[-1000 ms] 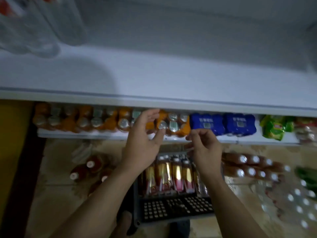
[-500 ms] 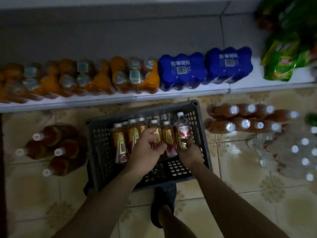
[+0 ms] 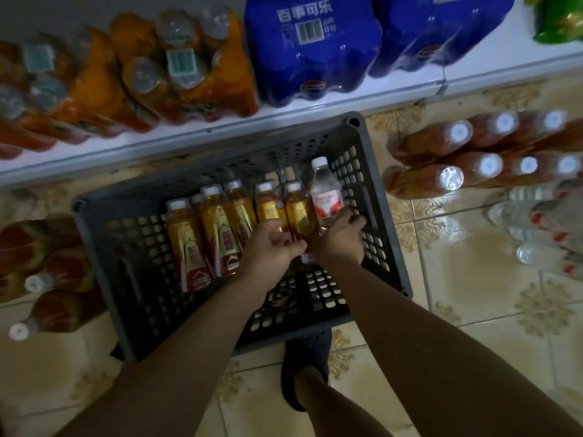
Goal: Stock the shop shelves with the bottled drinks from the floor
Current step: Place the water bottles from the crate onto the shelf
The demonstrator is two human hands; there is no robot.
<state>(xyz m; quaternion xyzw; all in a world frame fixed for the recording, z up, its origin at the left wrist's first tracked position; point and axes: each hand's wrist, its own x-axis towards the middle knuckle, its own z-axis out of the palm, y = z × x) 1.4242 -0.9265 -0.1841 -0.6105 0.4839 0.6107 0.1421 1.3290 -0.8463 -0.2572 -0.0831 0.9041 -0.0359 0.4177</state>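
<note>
Near the crate wall point(image 3: 373, 197), right hand point(image 3: 342, 239) grips clear bottle point(image 3: 326, 197).

The left hand point(image 3: 268, 250) and right hand point(image 3: 339, 239) were bare, and both forearms point(image 3: 195, 342) ran bare to the edge of view. One foot wore a dark slip-on clog point(image 3: 307, 348) — rounded toe, small holes punched across its top — with a bare ankle point(image 3: 310, 386) rising out of it.
</note>
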